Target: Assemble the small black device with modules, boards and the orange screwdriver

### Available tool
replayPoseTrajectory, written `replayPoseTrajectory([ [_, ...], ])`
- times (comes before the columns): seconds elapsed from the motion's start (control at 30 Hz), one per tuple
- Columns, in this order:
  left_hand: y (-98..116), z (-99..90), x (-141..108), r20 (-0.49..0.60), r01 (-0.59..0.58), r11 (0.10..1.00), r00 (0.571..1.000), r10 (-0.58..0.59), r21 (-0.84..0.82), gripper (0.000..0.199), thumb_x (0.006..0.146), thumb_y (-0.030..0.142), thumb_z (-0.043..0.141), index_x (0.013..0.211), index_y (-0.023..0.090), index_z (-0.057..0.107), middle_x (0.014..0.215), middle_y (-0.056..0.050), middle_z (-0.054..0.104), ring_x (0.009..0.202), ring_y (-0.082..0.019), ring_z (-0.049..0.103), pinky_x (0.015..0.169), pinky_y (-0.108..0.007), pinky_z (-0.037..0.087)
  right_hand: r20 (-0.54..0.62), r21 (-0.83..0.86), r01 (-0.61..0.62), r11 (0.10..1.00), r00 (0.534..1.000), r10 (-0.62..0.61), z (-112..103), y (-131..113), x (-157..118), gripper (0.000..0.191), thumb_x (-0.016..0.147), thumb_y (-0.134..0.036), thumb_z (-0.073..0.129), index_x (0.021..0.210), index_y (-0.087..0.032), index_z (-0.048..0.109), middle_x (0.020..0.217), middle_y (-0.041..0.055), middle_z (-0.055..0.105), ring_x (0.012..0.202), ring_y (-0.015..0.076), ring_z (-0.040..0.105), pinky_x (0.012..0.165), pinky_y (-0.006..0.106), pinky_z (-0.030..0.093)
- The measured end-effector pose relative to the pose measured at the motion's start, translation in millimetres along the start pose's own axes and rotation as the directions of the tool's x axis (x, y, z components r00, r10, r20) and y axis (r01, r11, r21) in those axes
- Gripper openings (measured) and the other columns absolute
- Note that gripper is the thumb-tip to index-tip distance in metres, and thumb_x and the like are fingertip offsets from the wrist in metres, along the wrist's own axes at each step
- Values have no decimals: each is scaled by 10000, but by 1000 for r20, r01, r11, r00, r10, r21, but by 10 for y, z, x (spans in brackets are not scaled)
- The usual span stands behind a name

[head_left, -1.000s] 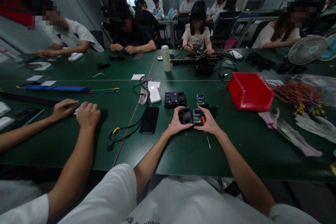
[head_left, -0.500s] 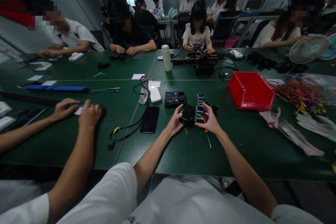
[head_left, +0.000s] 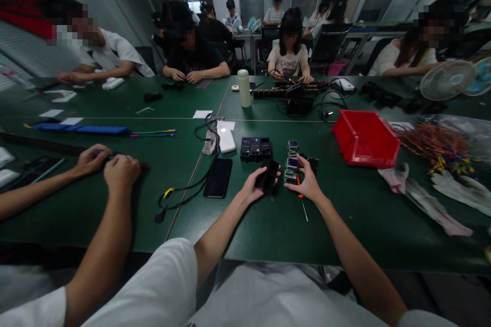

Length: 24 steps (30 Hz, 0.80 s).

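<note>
My left hand [head_left: 253, 185] is wrapped round a black plastic case [head_left: 267, 176], whose hollow open side now faces me. My right hand [head_left: 308, 183] spans a green circuit board [head_left: 291, 163] with small screens, thumb at its near end and fingers along its right side. Under that hand lies a screwdriver [head_left: 300, 195] with an orange handle, its thin shaft pointing toward me. A flat black piece [head_left: 313, 165] shows partly behind my right fingers. Just beyond my left hand sits a black block of three units with small windows [head_left: 255, 148].
Left of my hands lie a black phone [head_left: 218, 178], a black cable [head_left: 187, 191] and a white device [head_left: 226, 139]. To the right are a red bin [head_left: 364, 138], gloves [head_left: 433, 204] and copper wires [head_left: 441, 140]. A co-worker's hands [head_left: 111, 163] work at far left; a bottle [head_left: 244, 88] stands ahead.
My left hand has turned the black case so its hollow side shows, tilting it up slightly. My right hand stays at the circuit board. The co-worker's hands at left have shifted a little.
</note>
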<state>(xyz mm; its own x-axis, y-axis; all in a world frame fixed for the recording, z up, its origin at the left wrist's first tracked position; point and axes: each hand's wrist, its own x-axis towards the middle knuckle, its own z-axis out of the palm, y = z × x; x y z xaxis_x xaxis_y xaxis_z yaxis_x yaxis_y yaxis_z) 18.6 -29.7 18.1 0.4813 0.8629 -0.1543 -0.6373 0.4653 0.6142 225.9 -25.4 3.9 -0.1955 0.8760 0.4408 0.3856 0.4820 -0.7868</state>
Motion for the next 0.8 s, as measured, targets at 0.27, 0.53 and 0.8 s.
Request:
replayPoseTrajectory([
  [0.27,64,-41,32,-35,4,997,999,-7,-80,419,824,309,460,1214,158,496,1112,-113,607,842,-176,629,706,-294,514,5,-24,10,1000,1000,-10,-1,-44,-7,933,586,-363,766,1352,-241,248,1333,108,368,1218,297,398,949,454,423],
  [0.53,52,-15,47,-56,47,997,997,-51,-66,439,834,311,450,1243,156,481,1050,-111,634,758,-149,628,650,-260,499,-3,-33,22,999,1000,-22,-2,-35,-17,903,591,-360,763,1339,-248,270,1331,101,369,1222,300,395,964,467,413],
  [0.8,-4,28,63,-122,47,999,991,-49,-24,451,820,321,483,1230,132,498,1002,-117,652,731,-159,636,642,-261,497,14,-68,34,997,999,-33,15,-13,-35,928,560,-370,781,1333,-249,281,1322,106,384,1225,310,389,976,490,392],
])
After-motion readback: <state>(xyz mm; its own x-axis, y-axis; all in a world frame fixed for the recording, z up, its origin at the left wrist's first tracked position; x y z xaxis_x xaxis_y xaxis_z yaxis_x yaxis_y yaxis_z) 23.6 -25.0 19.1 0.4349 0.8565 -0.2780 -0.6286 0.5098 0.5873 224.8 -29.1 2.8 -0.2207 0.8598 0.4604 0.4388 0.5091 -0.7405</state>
